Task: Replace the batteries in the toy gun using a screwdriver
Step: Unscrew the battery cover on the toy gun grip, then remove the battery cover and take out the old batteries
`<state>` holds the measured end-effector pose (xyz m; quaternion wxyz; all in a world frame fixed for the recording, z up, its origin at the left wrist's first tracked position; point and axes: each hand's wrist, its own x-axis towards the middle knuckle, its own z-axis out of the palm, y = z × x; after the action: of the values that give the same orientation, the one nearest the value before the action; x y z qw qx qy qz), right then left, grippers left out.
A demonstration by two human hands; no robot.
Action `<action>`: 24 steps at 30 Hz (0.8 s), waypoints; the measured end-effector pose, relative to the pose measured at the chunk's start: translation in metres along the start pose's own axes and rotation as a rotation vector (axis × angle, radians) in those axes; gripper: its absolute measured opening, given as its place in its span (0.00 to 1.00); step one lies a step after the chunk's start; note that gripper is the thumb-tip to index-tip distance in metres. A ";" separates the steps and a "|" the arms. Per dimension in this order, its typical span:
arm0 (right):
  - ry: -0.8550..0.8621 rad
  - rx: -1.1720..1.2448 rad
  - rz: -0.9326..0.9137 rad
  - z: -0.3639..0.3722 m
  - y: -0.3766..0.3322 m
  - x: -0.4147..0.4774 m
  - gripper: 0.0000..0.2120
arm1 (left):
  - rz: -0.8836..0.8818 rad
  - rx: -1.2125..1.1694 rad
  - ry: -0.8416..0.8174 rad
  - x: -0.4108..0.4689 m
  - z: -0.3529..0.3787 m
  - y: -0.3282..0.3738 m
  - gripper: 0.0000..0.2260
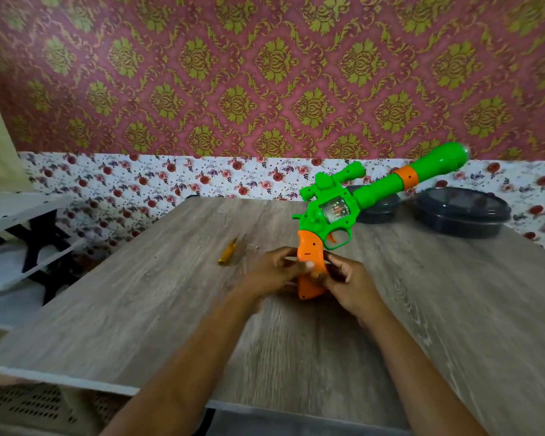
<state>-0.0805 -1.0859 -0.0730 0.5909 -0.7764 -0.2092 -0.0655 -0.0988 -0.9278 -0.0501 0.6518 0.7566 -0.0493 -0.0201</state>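
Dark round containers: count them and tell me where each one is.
2. The right container sits near the table's far right edge; the left container is beside it, partly hidden behind the toy gun's barrel.

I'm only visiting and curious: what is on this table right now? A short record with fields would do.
toy gun: green, orange grip, barrel pointing up and right
left hand: grips the orange grip from the left
right hand: grips the same grip from the right
screwdriver: yellow handle, lying untouched on the table, left of the hands
containers: two, dark, round, lidded, at the table's far right; one partly behind the gun
battery cover: cannot tell if open
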 end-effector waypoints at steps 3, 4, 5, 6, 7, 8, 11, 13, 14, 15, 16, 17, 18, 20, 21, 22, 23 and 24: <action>-0.037 -0.002 -0.017 -0.001 0.002 0.000 0.21 | 0.106 -0.022 0.055 0.005 0.004 -0.005 0.09; -0.058 0.037 0.006 -0.003 0.002 0.001 0.21 | 0.131 -0.032 0.058 0.006 0.003 -0.008 0.09; -0.085 0.095 0.034 -0.004 0.002 0.003 0.20 | 0.150 -0.029 0.058 0.007 0.001 -0.010 0.10; -0.108 0.157 0.070 -0.006 0.001 0.005 0.18 | 0.161 -0.023 0.062 0.008 -0.001 -0.011 0.10; -0.123 0.227 0.113 -0.006 -0.002 0.006 0.15 | 0.167 -0.017 0.065 0.008 -0.003 -0.013 0.09; -0.128 0.310 0.152 -0.007 -0.004 0.006 0.12 | 0.171 -0.018 0.066 0.007 -0.003 -0.014 0.09; -0.069 0.544 0.209 -0.006 -0.004 0.009 0.09 | 0.159 -0.006 0.060 0.009 -0.002 -0.016 0.09; 0.028 0.544 0.203 -0.003 -0.005 0.009 0.10 | 0.156 0.010 0.039 0.010 0.000 -0.017 0.09; 0.071 0.516 0.194 -0.002 -0.004 0.008 0.12 | 0.158 0.017 0.026 0.011 0.002 -0.017 0.10; 0.099 0.495 0.178 -0.001 -0.005 0.007 0.15 | 0.167 0.017 0.014 0.011 0.003 -0.017 0.11; 0.121 0.485 0.161 0.000 -0.005 0.007 0.16 | 0.179 0.008 0.002 0.010 0.003 -0.017 0.11; 0.137 0.483 0.146 0.001 -0.006 0.006 0.17 | 0.190 -0.002 -0.011 0.009 0.003 -0.017 0.10; 0.148 0.479 0.132 0.000 -0.006 0.006 0.19 | 0.195 -0.009 -0.028 0.008 0.003 -0.015 0.10; 0.158 0.466 0.107 0.000 -0.007 0.007 0.20 | 0.196 -0.026 -0.064 0.006 0.000 -0.014 0.12; 0.164 0.462 0.097 -0.001 -0.007 0.007 0.20 | 0.197 -0.033 -0.079 0.005 -0.001 -0.013 0.12; 0.174 0.462 0.097 -0.002 -0.005 0.007 0.19 | 0.196 -0.032 -0.086 0.005 -0.001 -0.013 0.13; 0.187 0.465 0.102 -0.002 -0.004 0.008 0.18 | 0.190 -0.019 -0.090 0.005 -0.001 -0.012 0.13; 0.203 0.470 0.113 -0.002 -0.002 0.008 0.17 | 0.174 -0.003 -0.095 0.005 -0.001 -0.011 0.14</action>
<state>-0.0735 -1.0857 -0.0674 0.7758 -0.6177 -0.1147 -0.0593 -0.0938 -0.9259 -0.0603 0.6492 0.7466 -0.1455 0.0006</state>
